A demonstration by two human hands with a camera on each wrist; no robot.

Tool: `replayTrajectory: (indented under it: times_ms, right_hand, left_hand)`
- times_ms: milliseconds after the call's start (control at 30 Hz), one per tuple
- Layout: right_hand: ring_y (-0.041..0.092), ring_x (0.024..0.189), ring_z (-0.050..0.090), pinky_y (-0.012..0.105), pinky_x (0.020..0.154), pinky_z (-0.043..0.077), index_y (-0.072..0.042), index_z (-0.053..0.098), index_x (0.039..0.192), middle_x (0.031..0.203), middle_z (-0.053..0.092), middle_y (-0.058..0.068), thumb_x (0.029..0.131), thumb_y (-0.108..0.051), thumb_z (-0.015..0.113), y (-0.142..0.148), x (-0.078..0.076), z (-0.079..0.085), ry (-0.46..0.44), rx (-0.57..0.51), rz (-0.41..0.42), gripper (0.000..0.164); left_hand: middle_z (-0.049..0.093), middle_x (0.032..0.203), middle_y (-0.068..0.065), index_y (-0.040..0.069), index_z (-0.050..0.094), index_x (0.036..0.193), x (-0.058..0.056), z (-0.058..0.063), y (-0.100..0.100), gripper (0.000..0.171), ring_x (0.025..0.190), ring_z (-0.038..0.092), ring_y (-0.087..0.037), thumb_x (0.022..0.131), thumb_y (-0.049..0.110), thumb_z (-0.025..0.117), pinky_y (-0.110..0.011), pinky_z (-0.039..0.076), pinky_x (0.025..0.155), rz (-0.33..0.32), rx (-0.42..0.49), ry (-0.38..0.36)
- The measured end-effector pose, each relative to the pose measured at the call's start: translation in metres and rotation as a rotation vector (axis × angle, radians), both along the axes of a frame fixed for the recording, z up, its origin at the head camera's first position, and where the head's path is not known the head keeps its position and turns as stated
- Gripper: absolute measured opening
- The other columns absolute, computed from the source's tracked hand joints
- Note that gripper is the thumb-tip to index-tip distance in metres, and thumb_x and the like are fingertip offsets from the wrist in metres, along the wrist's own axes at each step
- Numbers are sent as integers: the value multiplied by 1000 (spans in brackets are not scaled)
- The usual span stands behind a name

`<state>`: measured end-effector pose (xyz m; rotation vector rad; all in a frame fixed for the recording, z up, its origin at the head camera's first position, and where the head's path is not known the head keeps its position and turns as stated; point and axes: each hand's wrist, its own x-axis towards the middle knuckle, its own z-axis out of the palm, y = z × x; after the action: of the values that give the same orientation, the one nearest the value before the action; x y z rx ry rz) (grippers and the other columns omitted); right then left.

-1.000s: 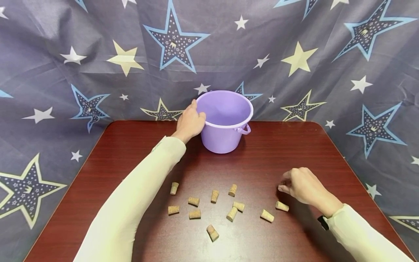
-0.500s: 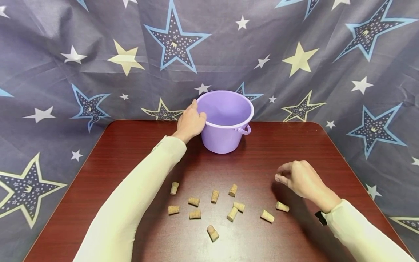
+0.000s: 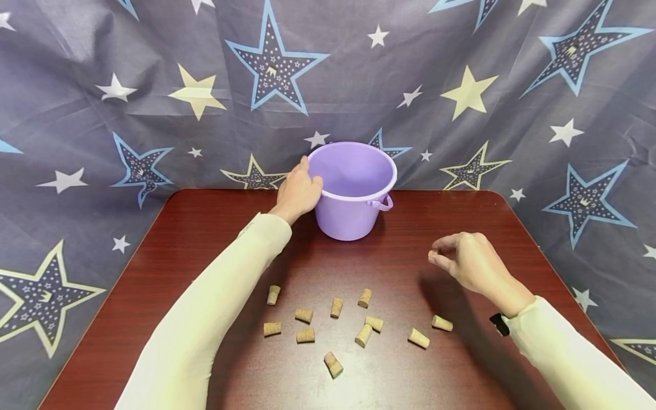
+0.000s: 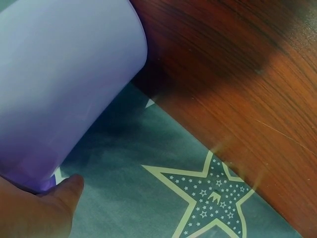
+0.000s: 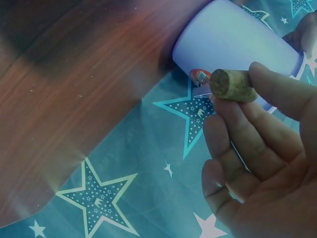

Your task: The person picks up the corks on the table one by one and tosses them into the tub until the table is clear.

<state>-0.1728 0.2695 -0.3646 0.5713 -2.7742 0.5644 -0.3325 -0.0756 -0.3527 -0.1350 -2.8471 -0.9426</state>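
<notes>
A lilac plastic bucket stands upright toward the back of the table, its handle hanging at the right. My left hand grips the left side of its rim; in the left wrist view part of that hand shows at the rim. Between thumb and fingertips, my right hand pinches a cork, raised above the table to the right of the bucket. Several more corks lie in front of the bucket, among them a cork just below the right hand and another cork nearest the front.
The dark red wooden table has rounded back corners. Right behind it hangs a grey-blue cloth printed with stars. The bucket carries a small red sticker on its side.
My right hand has risen from near the loose corks, moving away from me and slightly left with the pinched cork. The left hand and bucket stay in place.
</notes>
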Motion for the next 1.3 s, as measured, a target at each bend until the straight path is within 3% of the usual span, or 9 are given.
replayTrajectory:
  times_ms: [533, 1300]
  right_hand:
    - [14, 70, 66, 39, 65, 50, -11, 82, 93, 79, 76, -5, 85, -16, 82, -15, -12, 10, 62, -31, 3, 10]
    - [21, 82, 70, 42, 73, 52, -11, 82, 93, 81, 76, -1, 86, -16, 82, -28, -33, 23, 105, -83, -8, 9]
  left_hand:
    - [37, 162, -14, 2, 22, 163, 2, 2, -1, 72, 145, 40, -36, 99, 29, 44, -49, 35, 116, 7, -11, -21]
    - [38, 162, -13, 3, 23, 163, 2, 1, 0, 72, 144, 42, -36, 99, 30, 42, -49, 36, 115, 2, -14, -15]
